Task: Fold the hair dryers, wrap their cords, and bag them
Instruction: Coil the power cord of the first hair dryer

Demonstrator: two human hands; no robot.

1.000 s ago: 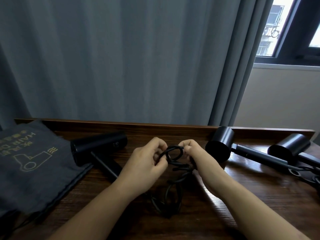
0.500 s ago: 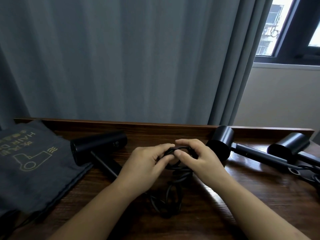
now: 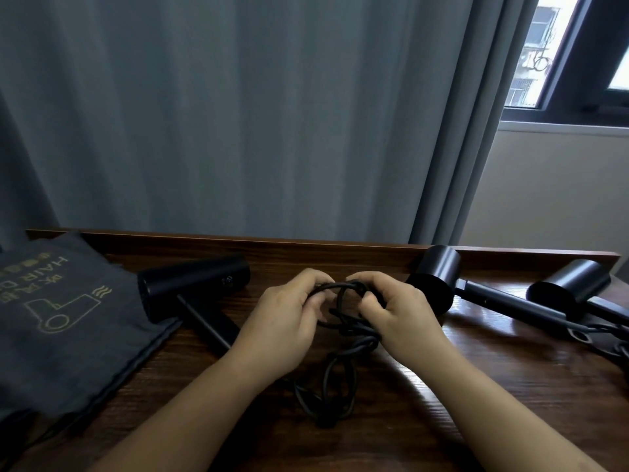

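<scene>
Gripping the black cord (image 3: 342,303) at frame centre, my left hand (image 3: 286,315) and right hand (image 3: 398,313) both curl around its loops. Slack coils lie on the wooden table (image 3: 510,386) below.

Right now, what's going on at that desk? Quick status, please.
Left hand and right hand both gripping black cord, looping it. Three hair dryers unbagged on table; bag lies at left. Nothing in the way.

Hotel-like room: grey curtain (image 3: 238,114), window (image 3: 578,52), wooden table (image 3: 476,386), 3 hair dryers (image 3: 194,289).
</scene>
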